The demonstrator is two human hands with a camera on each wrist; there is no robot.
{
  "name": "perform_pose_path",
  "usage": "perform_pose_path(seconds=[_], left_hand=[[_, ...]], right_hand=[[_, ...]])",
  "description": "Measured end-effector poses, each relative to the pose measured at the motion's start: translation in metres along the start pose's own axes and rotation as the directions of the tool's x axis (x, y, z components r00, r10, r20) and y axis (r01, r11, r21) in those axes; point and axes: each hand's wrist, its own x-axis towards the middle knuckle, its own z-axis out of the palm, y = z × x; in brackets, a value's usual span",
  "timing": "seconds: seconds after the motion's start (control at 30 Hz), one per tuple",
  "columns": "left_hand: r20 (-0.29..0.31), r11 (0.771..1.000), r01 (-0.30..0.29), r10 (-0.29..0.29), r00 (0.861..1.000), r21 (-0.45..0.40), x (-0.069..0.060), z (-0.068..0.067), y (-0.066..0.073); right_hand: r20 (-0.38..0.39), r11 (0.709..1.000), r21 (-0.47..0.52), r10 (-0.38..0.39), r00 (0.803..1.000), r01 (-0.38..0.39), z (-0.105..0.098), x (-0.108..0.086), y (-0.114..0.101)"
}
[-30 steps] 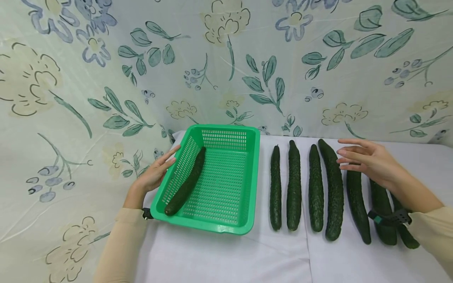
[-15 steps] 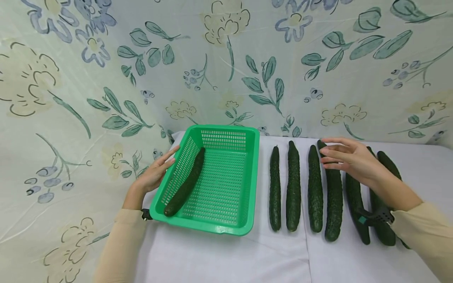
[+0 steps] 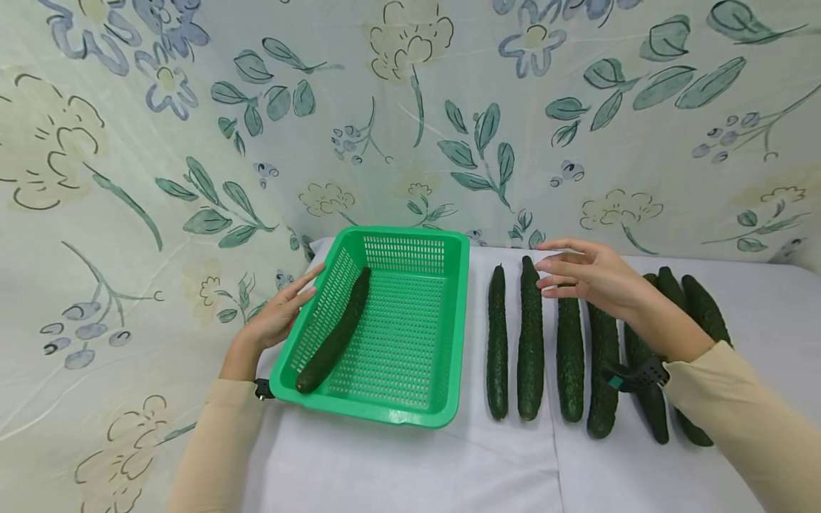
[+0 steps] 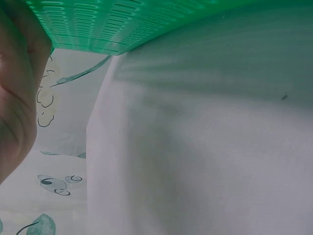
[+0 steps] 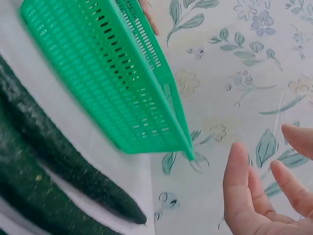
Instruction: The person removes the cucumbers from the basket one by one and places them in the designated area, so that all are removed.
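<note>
A green plastic basket (image 3: pixel 454 335) stands on the white cloth, with one cucumber (image 3: pixel 336 335) lying along its left side. My left hand (image 3: pixel 276 317) rests against the basket's left wall, its fingers straight along the rim. Right of the basket, several cucumbers lie side by side in a row. Above the far part of that row hovers my right hand (image 3: pixel 593 276), fingers loosely spread with nothing between them. Its fingertips are nearest the second cucumber (image 3: pixel 530 349) from the left. The right wrist view shows the hand (image 5: pixel 264 205) apart from the basket's side wall (image 5: pixel 98 73).
The leftmost cucumber (image 3: pixel 497 349) of the row lies between the basket and the others. Toward the right end, the forearm partly covers several cucumbers. A floral cloth (image 3: pixel 385 107) hangs behind and to the left of the white tablecloth (image 3: pixel 398 470).
My right hand has moved left over the row, from the right-hand cucumbers to the second from the left. The left hand, basket and cucumbers keep their places.
</note>
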Motion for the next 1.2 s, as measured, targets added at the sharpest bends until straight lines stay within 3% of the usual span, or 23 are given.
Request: perform_pose_path(seconds=[0.3,0.53,1.2], left_hand=[[0.008,0.999,-0.024,0.024,1.000,0.045,0.002,-0.005,-0.006],[0.009,0.999,-0.027,0.027,1.000,0.034,0.000,-0.004,-0.006],[0.023,0.999,-0.034,0.033,0.999,0.029,0.001,-0.004,-0.007]], right_hand=[[0.030,1.000,0.001,0.025,0.999,-0.025,0.030,0.022,-0.013],[0.078,0.999,0.034,0.029,0.996,-0.032,0.055,0.038,-0.019],[0.130,0.987,0.031,0.150,0.980,-0.155,0.140,0.097,-0.005]])
